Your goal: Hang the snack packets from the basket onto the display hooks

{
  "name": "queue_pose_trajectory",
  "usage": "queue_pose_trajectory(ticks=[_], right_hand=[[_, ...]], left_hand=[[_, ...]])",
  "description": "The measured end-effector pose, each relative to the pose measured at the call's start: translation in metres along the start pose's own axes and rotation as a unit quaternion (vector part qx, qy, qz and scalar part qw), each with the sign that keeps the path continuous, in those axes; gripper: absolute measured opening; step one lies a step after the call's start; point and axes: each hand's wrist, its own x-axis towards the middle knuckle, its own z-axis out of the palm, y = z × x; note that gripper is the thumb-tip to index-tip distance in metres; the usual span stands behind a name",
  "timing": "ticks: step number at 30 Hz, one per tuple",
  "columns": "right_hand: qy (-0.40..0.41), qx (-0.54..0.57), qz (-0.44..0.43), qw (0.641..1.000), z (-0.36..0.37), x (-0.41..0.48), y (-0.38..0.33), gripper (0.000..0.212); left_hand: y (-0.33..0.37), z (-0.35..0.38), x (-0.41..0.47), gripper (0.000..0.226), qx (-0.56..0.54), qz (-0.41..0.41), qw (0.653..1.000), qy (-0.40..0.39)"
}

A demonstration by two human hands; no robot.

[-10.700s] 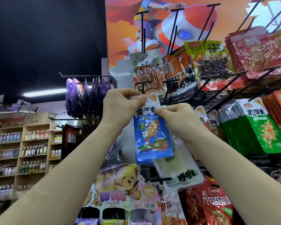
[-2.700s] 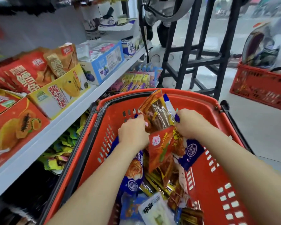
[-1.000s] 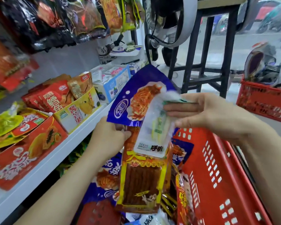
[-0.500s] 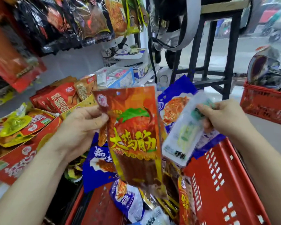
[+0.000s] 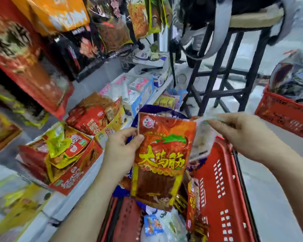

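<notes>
Shop shelf (image 5: 73, 194) runs along the left under rows of hanging packets (image 5: 112, 28), and the red basket (image 5: 222, 189) sits by its front edge, with many snacks piled inside. Above the basket the left hand (image 5: 121, 151) pinches an orange packet (image 5: 163, 163) at its top left corner. The right hand (image 5: 243, 135) pinches the top edge of a pale packet (image 5: 202, 137) just beside it — neither is hung yet, so most of the job looks left.

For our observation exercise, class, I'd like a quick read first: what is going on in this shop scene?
A person stands over a red basket of snack packets beside a shop shelf. Their left grip pinches an orange-red snack packet with yellow characters by its upper left edge, above the basket. Their right grip pinches a pale translucent packet by its top. Neither packet is on a hook yet; other hanging packets show at upper left.
</notes>
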Motion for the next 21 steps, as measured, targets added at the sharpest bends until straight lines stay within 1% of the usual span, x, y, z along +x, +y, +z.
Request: queue_pose_trajectory(ticks=[1,2,3,5,7,10,12,13,16,17,18,19,20,21], right_hand=[[0.012,0.009,0.001,1.000,-0.018,-0.003,-0.015,0.018],[0.020,0.010,0.006,1.000,-0.035,-0.006,-0.033,0.018],[0.020,-0.003,0.007,1.000,-0.051,-0.008,-0.050,0.022],[-0.006,-0.075,-0.005,0.997,-0.080,-0.008,-0.080,0.032],[-0.043,-0.146,-0.026,0.988,-0.111,-0.005,-0.125,0.035],[-0.059,-0.258,-0.058,0.963,-0.160,-0.006,-0.197,0.036],[-0.049,-0.294,-0.086,0.951,-0.197,-0.005,-0.239,0.043],[-0.040,-0.294,-0.107,0.949,-0.216,-0.004,-0.260,0.042],[0.020,-0.277,-0.219,0.935,-0.275,-0.001,-0.308,0.029],[0.033,-0.257,-0.262,0.930,-0.293,-0.001,-0.324,0.024],[0.028,-0.216,-0.294,0.931,-0.310,-0.001,-0.342,0.020],[0.002,-0.152,-0.316,0.937,-0.326,-0.003,-0.364,0.016],[-0.038,-0.054,-0.320,0.945,-0.342,-0.009,-0.387,0.012],[-0.088,0.072,-0.303,0.946,-0.353,-0.015,-0.409,0.008]], left_hand=[[0.016,-0.011,-0.002,0.029,-0.002,-0.012,1.000,0.013],[0.033,-0.023,-0.005,0.028,-0.010,-0.028,0.999,0.023],[0.050,-0.034,-0.009,0.027,-0.016,-0.042,0.999,0.031],[0.085,-0.053,-0.022,0.029,-0.024,-0.070,0.996,0.042],[0.129,-0.076,-0.035,0.031,-0.025,-0.098,0.993,0.064],[0.203,-0.110,-0.058,0.026,-0.002,-0.096,0.989,0.113],[0.256,-0.133,-0.073,0.023,0.022,-0.082,0.985,0.150],[0.286,-0.143,-0.081,0.023,0.040,-0.074,0.981,0.175],[0.366,-0.172,-0.108,0.016,0.104,-0.022,0.964,0.245],[0.389,-0.180,-0.118,0.019,0.119,-0.007,0.956,0.268],[0.411,-0.187,-0.127,0.023,0.137,0.011,0.948,0.286],[0.433,-0.193,-0.138,0.027,0.162,0.025,0.939,0.301],[0.453,-0.198,-0.149,0.031,0.190,0.035,0.929,0.315],[0.471,-0.203,-0.159,0.035,0.219,0.044,0.919,0.324]])
